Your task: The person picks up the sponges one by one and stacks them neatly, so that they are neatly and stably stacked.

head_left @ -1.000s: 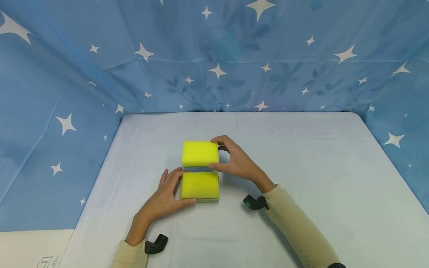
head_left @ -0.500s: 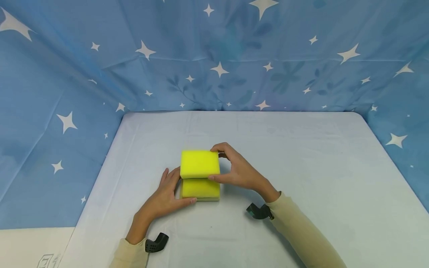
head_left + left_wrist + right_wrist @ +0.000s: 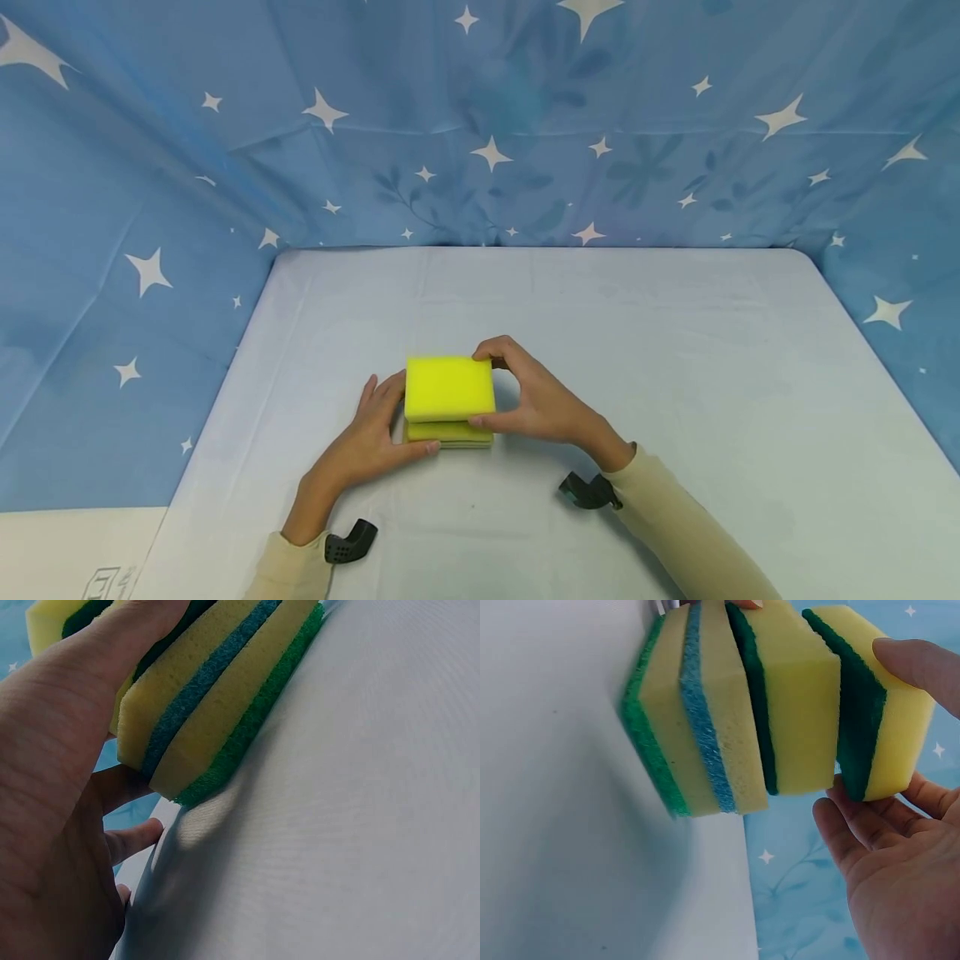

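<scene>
My right hand point(image 3: 543, 404) pinches a yellow sponge point(image 3: 448, 389) by its right end, thumb on the near side and fingers on the far side. A dark green scouring pad lines its underside, as the right wrist view shows. Below it is a stack of three sponges point(image 3: 802, 727), their pads green, blue and dark green from the bottom up. A narrow gap shows between the held sponge and the stack. My left hand point(image 3: 367, 446) holds the stack's left end, thumb at the front; its fingertips are partly hidden behind the sponges.
The stack stands on a table with a white cloth point(image 3: 675, 350). Blue star-patterned curtains point(image 3: 487, 125) hang behind it and along the sides. Black wrist devices point(image 3: 588, 492) sit at both sleeves. A pale surface with printed marks point(image 3: 75, 550) lies at lower left.
My right hand has brought the sponge toward me, from behind the stack to over it, so it now covers most of the stack's top. The left hand has stayed put.
</scene>
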Motion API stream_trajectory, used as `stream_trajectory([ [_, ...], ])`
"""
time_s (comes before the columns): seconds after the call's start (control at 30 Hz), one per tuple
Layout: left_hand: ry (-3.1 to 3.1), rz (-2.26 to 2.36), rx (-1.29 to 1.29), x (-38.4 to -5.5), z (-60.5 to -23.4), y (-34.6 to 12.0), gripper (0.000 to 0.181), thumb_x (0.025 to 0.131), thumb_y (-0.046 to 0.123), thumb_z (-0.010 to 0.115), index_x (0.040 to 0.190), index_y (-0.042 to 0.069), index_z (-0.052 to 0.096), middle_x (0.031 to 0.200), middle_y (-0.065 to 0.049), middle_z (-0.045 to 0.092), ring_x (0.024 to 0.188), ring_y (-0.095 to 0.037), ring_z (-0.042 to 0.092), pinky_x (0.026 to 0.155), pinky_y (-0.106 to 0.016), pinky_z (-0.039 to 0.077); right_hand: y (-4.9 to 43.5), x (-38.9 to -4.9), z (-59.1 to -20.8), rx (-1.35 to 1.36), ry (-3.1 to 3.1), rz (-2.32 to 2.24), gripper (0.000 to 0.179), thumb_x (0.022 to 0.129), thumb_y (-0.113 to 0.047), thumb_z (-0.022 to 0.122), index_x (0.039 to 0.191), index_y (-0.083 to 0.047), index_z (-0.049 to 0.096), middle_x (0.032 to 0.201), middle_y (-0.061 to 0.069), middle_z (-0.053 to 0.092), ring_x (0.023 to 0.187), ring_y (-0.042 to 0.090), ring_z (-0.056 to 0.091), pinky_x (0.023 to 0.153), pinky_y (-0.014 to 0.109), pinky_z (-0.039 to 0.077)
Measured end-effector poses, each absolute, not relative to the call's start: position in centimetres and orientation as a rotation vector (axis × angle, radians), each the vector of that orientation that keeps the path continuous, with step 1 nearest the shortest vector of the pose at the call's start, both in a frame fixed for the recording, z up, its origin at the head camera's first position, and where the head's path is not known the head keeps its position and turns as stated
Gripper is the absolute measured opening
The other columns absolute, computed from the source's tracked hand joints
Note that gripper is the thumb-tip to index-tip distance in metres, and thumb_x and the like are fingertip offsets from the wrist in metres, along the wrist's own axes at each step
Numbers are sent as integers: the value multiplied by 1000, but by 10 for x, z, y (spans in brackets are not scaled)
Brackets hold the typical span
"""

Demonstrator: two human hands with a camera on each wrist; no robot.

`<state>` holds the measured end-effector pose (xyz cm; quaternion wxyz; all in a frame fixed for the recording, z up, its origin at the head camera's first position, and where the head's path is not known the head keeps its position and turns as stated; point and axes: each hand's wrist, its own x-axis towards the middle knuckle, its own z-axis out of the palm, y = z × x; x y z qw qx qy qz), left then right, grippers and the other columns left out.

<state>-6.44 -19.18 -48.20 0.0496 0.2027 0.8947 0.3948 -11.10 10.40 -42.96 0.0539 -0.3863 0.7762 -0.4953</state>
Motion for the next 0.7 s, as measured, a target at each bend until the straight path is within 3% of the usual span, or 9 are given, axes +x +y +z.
stream_trajectory([
  [0.27, 2725, 1176, 597, -64, -481, -191, 104, 86, 50, 86, 164, 4, 35, 167, -18, 39, 157, -39, 30, 129, -58, -3, 106, -104, -437, -1197, 2374, -1485, 70, 86, -18, 92, 139, -10, 47, 135, 3, 53, 125, 21, 55, 113, 42, 49],
  [0.7, 2718, 1181, 601, -65, -482, -192, 100, 86, 49, 87, 161, 4, 39, 165, -20, 40, 157, -39, 29, 129, -59, -4, 105, -99, -443, -1226, 2400, -1465, 73, 85, -20, 93, 139, -10, 45, 136, 4, 51, 126, 21, 54, 112, 43, 50],
])
